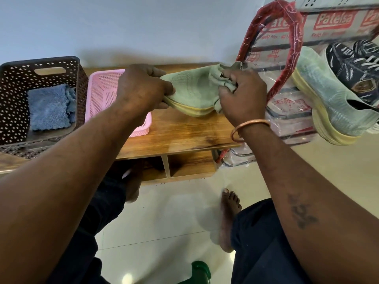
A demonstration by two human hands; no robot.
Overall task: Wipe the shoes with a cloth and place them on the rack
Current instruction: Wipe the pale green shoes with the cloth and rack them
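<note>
On the tabletop [184,130], two baskets sit at nine o'clock: the outer basket [12,95] holds a towel [49,105]. A rack [291,99] with shoes [332,99] stands at three o'clock.

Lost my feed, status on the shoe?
Left hand grips green shoe at toe. Right hand wiping it with cloth. Nothing blocking.
</note>
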